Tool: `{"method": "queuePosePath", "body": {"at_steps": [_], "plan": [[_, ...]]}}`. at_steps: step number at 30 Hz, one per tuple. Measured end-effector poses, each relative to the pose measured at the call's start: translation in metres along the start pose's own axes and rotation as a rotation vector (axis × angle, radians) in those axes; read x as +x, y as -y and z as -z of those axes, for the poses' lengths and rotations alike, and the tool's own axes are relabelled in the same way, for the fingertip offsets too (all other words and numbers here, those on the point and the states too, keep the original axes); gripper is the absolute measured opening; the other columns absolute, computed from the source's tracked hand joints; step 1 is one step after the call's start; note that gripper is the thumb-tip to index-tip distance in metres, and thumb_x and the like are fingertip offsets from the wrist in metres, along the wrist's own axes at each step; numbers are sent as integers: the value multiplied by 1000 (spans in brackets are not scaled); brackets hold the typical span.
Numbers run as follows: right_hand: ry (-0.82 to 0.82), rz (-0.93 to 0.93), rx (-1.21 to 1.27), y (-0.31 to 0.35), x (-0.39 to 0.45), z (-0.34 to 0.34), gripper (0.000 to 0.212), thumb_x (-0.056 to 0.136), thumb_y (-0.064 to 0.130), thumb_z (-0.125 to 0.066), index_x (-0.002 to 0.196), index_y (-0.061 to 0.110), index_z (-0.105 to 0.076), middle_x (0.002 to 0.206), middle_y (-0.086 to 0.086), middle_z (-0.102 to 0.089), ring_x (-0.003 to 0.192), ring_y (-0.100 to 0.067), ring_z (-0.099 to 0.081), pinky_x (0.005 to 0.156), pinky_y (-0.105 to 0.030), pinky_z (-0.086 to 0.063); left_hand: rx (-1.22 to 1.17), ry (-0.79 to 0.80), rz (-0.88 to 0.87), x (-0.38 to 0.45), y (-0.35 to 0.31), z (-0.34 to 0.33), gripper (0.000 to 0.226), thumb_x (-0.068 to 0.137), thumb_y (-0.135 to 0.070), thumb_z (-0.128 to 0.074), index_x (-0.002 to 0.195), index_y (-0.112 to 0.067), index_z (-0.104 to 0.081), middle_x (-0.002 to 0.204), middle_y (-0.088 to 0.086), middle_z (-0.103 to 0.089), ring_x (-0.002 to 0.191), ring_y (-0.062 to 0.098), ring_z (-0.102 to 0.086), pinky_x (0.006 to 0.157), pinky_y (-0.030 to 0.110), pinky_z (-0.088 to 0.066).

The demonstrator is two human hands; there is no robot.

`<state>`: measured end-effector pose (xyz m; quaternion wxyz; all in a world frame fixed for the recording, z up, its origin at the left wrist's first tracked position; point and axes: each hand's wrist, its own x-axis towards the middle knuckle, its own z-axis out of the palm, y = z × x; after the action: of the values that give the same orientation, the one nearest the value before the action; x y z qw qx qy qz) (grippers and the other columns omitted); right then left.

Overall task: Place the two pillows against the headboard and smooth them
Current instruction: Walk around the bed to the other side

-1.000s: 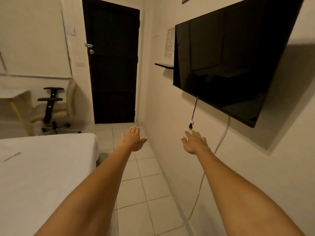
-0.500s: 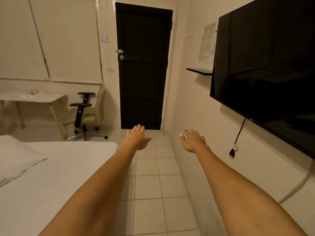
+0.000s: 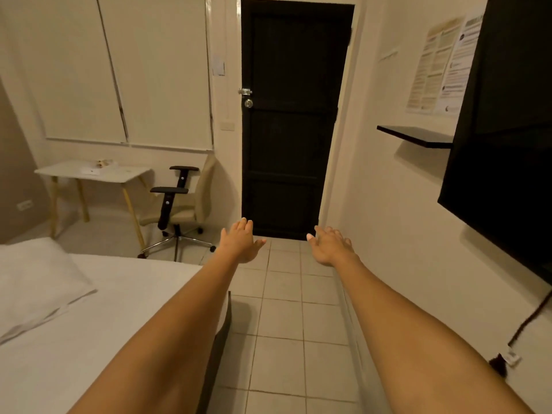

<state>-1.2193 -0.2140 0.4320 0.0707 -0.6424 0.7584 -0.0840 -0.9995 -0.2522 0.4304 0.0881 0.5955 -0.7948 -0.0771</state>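
Note:
One white pillow (image 3: pixel 35 282) lies flat on the white bed (image 3: pixel 104 333) at the left edge of the head view, partly cut off by the frame. No second pillow and no headboard show. Both my arms stretch forward over the tiled aisle beside the bed. My left hand (image 3: pixel 240 242) is empty with fingers spread, just past the bed's corner. My right hand (image 3: pixel 330 243) is also empty and spread, near the right wall. Neither hand touches the pillow.
A dark closed door (image 3: pixel 292 115) stands straight ahead. A beige office chair (image 3: pixel 182 204) and a small white desk (image 3: pixel 92 173) sit beyond the bed. A black wall-mounted TV (image 3: pixel 504 144), a small black shelf (image 3: pixel 418 135) and a dangling plug cord (image 3: pixel 513 342) line the right wall.
My view has swung left: the TV slid toward the right edge, the door came to the centre, and the pillow, desk and more of the bed came into view. Both hands stay open.

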Motion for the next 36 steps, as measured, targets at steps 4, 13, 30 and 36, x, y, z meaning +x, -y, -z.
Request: {"method": "queuePosePath", "body": {"at_steps": [4, 13, 30, 36], "plan": [[16, 17, 10, 11, 65, -5, 60, 102, 48, -19, 155, 21, -13, 162, -11, -12, 150, -29, -9, 119, -48, -13, 0, -3, 17, 61, 17, -1, 73, 99, -51, -32, 155, -10, -7, 163, 8, -3, 151, 25, -2, 120, 52, -6], [-10, -6, 34, 38, 236, -2, 59, 102, 47, -21, 155, 21, -12, 162, -11, -9, 150, -29, -6, 120, -48, -10, 22, 11, 8, 232, 57, 8, 73, 99, -51, -33, 155, -10, -7, 163, 8, -4, 151, 26, -3, 121, 51, -8], [39, 19, 24, 33, 531, -33, 59, 102, 46, -21, 154, 21, -13, 163, -11, -8, 150, -28, -2, 121, -49, -7, 51, 37, 50, 514, 111, -26, 74, 99, -50, -33, 155, -10, -5, 164, 8, -4, 151, 25, -2, 121, 52, -7], [88, 65, -24, 21, 642, -34, 58, 102, 46, -20, 154, 21, -13, 163, -11, -8, 150, -29, -2, 120, -49, -7, 44, 41, 99, 613, 110, -34, 75, 99, -51, -33, 155, -10, -5, 164, 8, -3, 151, 25, -2, 120, 52, -6]]}}
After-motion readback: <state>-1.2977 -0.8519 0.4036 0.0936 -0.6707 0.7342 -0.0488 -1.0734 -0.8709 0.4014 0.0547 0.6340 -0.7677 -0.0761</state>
